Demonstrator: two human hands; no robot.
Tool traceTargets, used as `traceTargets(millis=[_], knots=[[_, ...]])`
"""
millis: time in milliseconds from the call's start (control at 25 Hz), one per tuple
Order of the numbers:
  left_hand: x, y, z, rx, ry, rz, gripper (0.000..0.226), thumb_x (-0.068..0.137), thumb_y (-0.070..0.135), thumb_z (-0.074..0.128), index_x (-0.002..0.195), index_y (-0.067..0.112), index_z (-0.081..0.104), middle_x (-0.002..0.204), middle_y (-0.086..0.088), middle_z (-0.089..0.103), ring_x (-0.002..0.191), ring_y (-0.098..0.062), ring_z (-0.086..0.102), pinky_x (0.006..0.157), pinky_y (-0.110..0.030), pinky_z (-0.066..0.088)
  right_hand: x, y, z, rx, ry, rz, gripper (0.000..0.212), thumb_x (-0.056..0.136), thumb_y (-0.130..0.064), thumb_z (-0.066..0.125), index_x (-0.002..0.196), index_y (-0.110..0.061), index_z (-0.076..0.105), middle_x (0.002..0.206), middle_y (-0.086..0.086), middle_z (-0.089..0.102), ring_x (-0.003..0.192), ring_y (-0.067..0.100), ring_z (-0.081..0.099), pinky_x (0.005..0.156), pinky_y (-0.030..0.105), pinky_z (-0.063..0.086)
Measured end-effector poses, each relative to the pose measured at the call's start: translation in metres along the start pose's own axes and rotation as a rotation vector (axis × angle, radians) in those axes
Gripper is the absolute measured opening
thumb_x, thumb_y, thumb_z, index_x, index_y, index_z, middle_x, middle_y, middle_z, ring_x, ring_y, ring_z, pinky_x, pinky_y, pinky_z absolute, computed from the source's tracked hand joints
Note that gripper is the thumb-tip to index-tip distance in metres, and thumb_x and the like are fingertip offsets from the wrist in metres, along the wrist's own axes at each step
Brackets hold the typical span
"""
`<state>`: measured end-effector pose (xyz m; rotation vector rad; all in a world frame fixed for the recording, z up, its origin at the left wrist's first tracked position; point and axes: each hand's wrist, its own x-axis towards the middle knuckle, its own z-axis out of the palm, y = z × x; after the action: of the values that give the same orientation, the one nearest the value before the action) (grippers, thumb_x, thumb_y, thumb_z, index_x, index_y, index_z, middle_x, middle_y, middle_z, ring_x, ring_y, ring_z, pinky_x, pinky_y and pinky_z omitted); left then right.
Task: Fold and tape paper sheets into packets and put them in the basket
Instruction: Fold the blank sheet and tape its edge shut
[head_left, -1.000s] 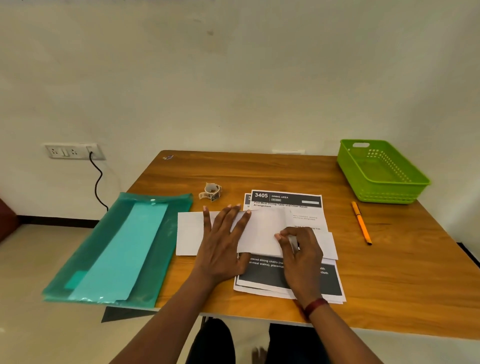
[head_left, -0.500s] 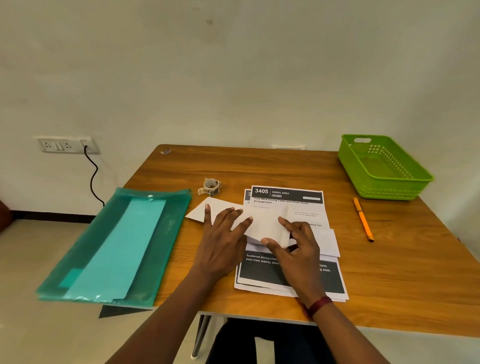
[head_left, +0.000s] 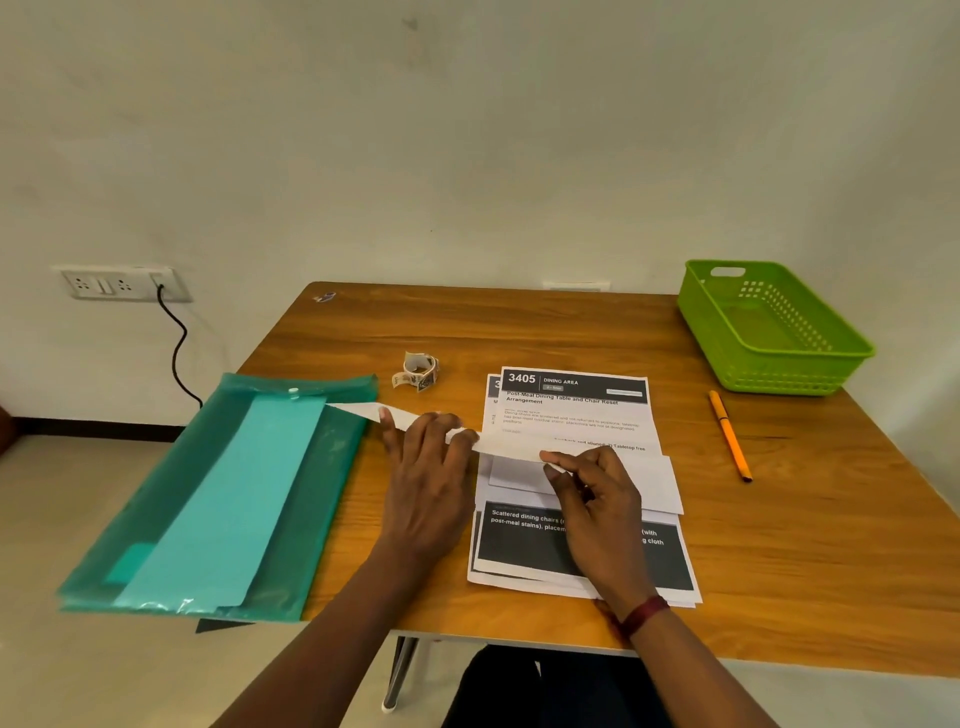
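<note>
A person sits at the near edge of the wooden table (head_left: 519, 327), working a white paper sheet (head_left: 511, 447) that is lifted a little off the surface, its pointed end reaching toward the teal folder (head_left: 223, 493), which overhangs the left edge. The left hand (head_left: 431, 467) lies across the sheet's middle with fingers spread and nearly straight, apparently to steady it. Whether the thumb is tucked beneath the sheet I cannot tell from here. The right hand (head_left: 597, 499) pinches the sheet's near edge between thumb and forefinger, the other fingers loosely bent, which looks like the grip for turning a flap over into a fold. All this happens above a stack of printed pages (head_left: 571, 410) near the middle of the near edge, likely the supply for further packets. The tape roll (head_left: 418, 370) waits just beyond the left hand, within easy reach for sealing. An orange pen (head_left: 730, 436) lies toward the right edge, and the green basket (head_left: 789, 376) sits at the far right corner with no packet in it.
</note>
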<state>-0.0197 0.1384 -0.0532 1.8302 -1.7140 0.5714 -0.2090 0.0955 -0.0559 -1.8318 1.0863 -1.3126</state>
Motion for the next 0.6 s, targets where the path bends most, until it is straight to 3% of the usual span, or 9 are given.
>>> traceTargets(millis=[120,200,320,600], knots=[[0.001,0.0023,-0.0023,-0.012,0.013,0.007,0.025,0.086,0.022,0.064,0.109,0.015,0.058,0.118,-0.012,0.059,0.122,-0.028,0.046,0.115,-0.065,0.007,0.0011,-0.0012,0.0,-0.003,-0.008,0.032,0.012,0.087,-0.032,0.063,0.097,-0.035,0.069,0.097,-0.006,0.049,0.099,0.01,0.052,0.075,0.018,0.048],[0.001,0.0036,-0.0034,-0.006,-0.015,0.008,0.041,0.08,0.029,0.069,0.116,0.015,0.053,0.121,-0.012,0.057,0.124,-0.028,0.044,0.115,-0.065,0.006,0.0014,-0.0001,-0.0006,0.039,-0.019,0.039,0.012,0.086,-0.035,0.062,0.094,-0.031,0.07,0.103,-0.006,0.055,0.104,0.012,0.054,0.082,0.022,0.05],[0.0009,0.0033,-0.002,0.026,-0.063,0.03,0.065,0.077,0.042,0.069,0.132,0.017,0.044,0.13,-0.014,0.049,0.129,-0.031,0.039,0.114,-0.066,0.006,0.0029,0.0035,0.0,0.032,-0.044,0.022,0.013,0.087,-0.036,0.059,0.093,-0.03,0.069,0.099,-0.009,0.062,0.101,0.011,0.057,0.081,0.026,0.05],[0.0001,-0.0003,0.0064,0.084,-0.015,0.12,0.099,0.069,0.047,0.08,0.147,0.025,0.023,0.134,-0.017,0.038,0.128,-0.036,0.037,0.113,-0.068,0.007,0.0032,0.0012,0.0002,0.02,-0.101,0.047,0.003,0.087,-0.034,0.06,0.088,-0.032,0.062,0.09,-0.011,0.062,0.092,0.003,0.057,0.07,0.011,0.047]])
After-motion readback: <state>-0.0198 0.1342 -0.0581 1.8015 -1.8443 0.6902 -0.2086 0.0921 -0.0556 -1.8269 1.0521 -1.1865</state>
